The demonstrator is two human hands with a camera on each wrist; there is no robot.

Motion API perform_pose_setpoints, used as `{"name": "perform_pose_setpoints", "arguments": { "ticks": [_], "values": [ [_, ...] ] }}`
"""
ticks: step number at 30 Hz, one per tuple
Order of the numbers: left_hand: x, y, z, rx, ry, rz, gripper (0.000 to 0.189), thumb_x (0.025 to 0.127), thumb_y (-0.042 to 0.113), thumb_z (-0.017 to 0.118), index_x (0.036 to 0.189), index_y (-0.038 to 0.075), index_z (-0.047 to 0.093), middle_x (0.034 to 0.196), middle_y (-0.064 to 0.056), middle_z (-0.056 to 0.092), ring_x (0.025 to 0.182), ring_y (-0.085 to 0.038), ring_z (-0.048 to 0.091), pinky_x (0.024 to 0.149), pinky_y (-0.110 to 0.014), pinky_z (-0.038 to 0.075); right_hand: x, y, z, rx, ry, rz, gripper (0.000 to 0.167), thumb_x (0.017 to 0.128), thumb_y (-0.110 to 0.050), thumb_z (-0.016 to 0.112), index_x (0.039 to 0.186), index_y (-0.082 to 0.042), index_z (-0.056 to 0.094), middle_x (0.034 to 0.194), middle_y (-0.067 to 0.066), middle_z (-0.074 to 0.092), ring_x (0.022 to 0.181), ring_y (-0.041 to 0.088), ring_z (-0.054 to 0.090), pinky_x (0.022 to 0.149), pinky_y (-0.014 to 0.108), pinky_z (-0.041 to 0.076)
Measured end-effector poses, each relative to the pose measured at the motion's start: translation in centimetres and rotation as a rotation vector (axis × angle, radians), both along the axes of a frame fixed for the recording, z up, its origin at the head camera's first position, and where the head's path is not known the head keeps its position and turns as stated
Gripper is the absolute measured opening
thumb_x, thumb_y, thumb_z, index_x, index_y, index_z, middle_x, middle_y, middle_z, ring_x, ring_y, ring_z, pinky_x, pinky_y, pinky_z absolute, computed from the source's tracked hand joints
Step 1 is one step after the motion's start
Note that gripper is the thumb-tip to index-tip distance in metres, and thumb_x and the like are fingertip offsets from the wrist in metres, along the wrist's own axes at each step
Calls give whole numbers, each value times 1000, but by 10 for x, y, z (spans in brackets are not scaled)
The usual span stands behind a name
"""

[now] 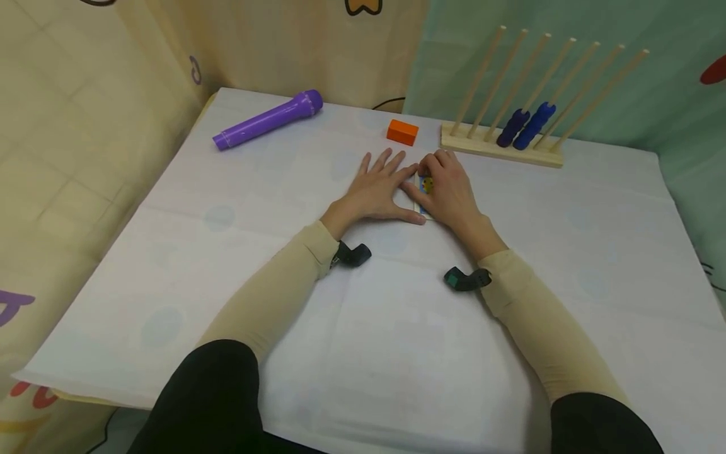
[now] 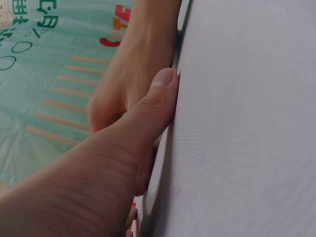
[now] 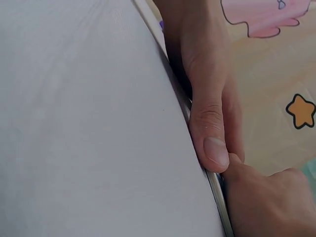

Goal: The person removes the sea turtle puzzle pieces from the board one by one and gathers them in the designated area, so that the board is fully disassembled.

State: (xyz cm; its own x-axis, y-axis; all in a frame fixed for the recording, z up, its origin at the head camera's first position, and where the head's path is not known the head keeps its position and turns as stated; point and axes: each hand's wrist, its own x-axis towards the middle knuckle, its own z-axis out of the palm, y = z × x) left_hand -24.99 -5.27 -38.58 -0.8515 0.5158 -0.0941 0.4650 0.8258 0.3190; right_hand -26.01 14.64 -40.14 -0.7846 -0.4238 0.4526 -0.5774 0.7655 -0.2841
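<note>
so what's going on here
A person's left hand is spread, its thumb at the near edge of a small, flat blue-and-yellow picture piece on a white-covered table. The right hand bends its fingers over that piece, though whether they pinch it is hidden. Beyond the hands are a purple microphone, an orange rectangular block and a pale wooden peg rack holding dark blue beads.

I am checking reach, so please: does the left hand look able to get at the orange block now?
Likely yes: the left hand has its fingers spread towards the orange block, and only white cloth shows between; the right hand is beside, not in the way.
</note>
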Motion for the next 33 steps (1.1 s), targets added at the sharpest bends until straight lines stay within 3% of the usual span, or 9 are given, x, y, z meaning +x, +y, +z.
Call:
{"name": "perform_pose_setpoints", "arguments": {
  "ticks": [10,33],
  "values": [
    [2,2,0,-1,-5,6,116,79,90,61,170,33,18,179,-2,0,165,-30,-10,129,-59,-14,-3,1,-1,33,-49,-26,47,97,-44,75,102,-1,58,97,16,52,96,35,47,83,44,40],
    [0,1,2,14,10,30,116,77,90,65,169,31,25,179,-2,7,166,-29,-4,130,-59,-10,-5,-1,-1,16,-73,-20,48,97,-46,75,100,-2,55,94,14,49,97,34,46,84,44,36]
  ]
}}
